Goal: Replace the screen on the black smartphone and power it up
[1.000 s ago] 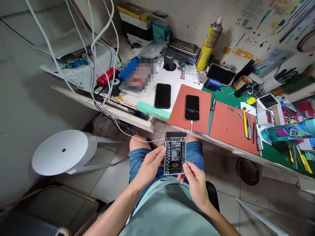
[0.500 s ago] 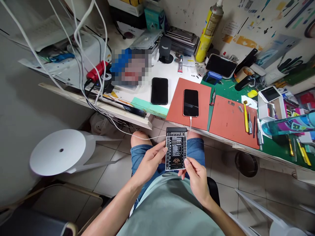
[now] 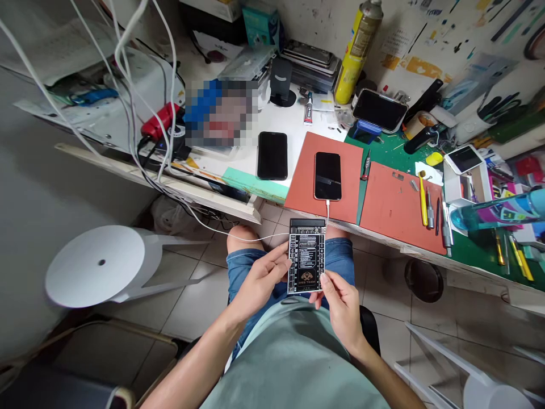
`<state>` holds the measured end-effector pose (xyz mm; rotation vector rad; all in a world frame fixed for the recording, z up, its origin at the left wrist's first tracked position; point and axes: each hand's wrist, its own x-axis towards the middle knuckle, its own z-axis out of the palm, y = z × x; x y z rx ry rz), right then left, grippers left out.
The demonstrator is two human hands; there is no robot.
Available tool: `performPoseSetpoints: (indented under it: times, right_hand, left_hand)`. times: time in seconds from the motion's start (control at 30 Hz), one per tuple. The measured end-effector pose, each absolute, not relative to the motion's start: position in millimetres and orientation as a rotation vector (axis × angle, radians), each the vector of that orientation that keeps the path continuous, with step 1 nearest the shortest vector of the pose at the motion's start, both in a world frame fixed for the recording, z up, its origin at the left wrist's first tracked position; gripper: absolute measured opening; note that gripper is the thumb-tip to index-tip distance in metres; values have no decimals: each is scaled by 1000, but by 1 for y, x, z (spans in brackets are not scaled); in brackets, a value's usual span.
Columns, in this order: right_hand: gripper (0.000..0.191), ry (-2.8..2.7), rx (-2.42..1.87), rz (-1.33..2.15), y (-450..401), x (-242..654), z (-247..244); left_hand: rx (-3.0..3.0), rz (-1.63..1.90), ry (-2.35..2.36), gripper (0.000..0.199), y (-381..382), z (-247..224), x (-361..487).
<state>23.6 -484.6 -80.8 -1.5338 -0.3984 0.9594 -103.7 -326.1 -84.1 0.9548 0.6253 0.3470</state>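
Observation:
A black circuit board [image 3: 306, 258] with white print and a dark strip along its top is held above my lap. My left hand [image 3: 270, 272] grips its left edge, thumb on top and fingers partly beneath. At the lower right corner, my right hand [image 3: 339, 298] pinches the board. A white cable [image 3: 230, 233] reaches the board's upper left side. Another white cable [image 3: 327, 211] runs from near its upper right to the bottom of a phone [image 3: 327, 176], which lies dark-screened on a reddish-brown mat [image 3: 298, 190].
Left of the mat lies a second dark phone [image 3: 272, 155]. A second brown mat [image 3: 400, 213] bears a yellow-handled tool [image 3: 423, 200] and other slim tools. A yellow spray can [image 3: 356, 54] stands behind. White cables hang at the left, above a white stool [image 3: 96, 267].
The view has shifted slightly, so the bench things sit a little further left. Both hands keep hold of the board, which looks slightly turned.

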Motion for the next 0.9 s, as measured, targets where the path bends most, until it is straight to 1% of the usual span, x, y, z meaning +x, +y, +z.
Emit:
performPoseSetpoints:
  times: [0.2,0.5,0.67,0.9]
  right_hand:
    - [45,-407,-1533,943,-485,23,-82]
    - [45,-418,-1547,955,-485,23,-83]
    - [46,-422,-1548,962,-485,24,-84]
    - [44,-426,-1539,965,-485,24,-83]
  left_hand:
    - [961,331,643,69,-327,-85,-103]
    - [989,331,653,69,-327,-86,-103]
    - [1000,334,659,73,-326,-84,-102]
    - [1013,348,673,70,-326,-82,-102]
